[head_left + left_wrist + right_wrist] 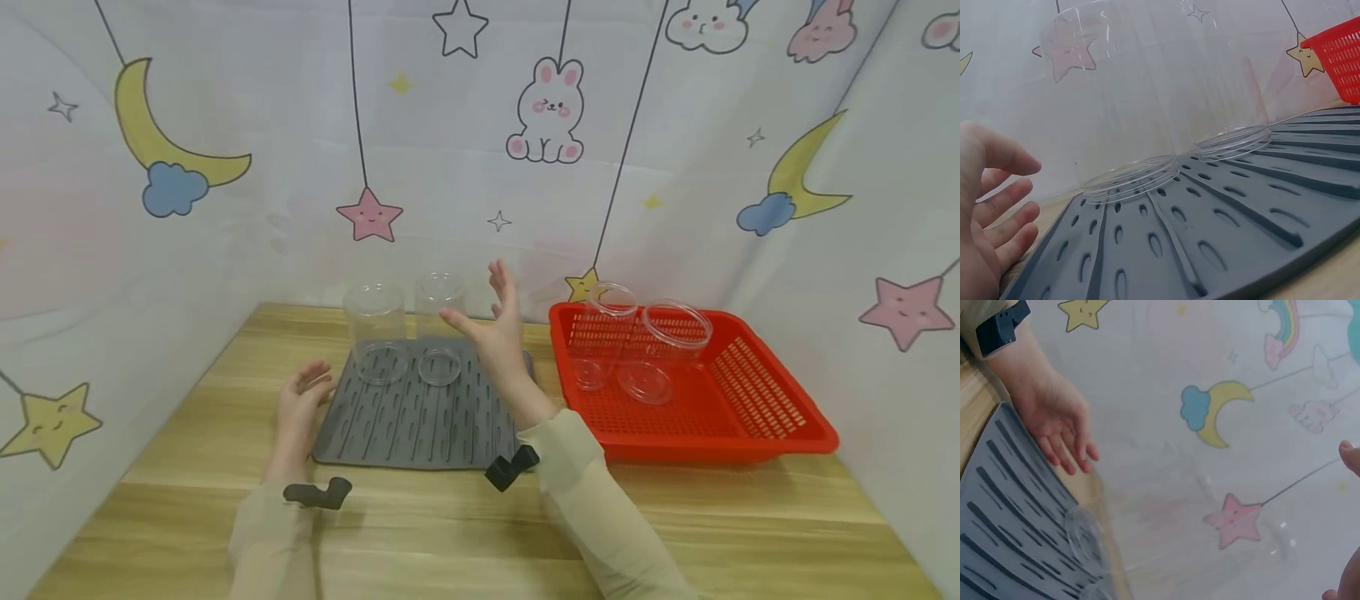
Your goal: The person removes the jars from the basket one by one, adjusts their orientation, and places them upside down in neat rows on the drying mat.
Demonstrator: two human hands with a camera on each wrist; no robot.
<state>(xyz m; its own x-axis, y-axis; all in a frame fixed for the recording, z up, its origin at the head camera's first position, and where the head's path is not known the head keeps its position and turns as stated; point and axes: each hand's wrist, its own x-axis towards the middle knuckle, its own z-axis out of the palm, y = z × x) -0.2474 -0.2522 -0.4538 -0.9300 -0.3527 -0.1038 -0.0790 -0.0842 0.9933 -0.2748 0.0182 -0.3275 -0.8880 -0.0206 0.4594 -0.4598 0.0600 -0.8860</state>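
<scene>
Two clear cylindrical containers stand upright side by side on a grey ribbed drying mat [420, 429]. The wider left container [375, 325] is nearest my left hand [300, 404], which hovers by the mat's left edge with fingers loosely bent and nothing in them. In the left wrist view, a gap shows between that hand [991, 212] and the container's round base [1132, 181]. My right hand [498, 337] is raised just right of the narrower container [440, 325], thumb and fingers spread and holding nothing. Only parts of it show in the right wrist view.
A red plastic basket [697, 454] sits to the right of the mat. It holds a narrow clear container [611, 312] and a wider one [675, 333]. The wooden table [420, 533] meets a patterned cloth backdrop [465, 167] behind and at both sides.
</scene>
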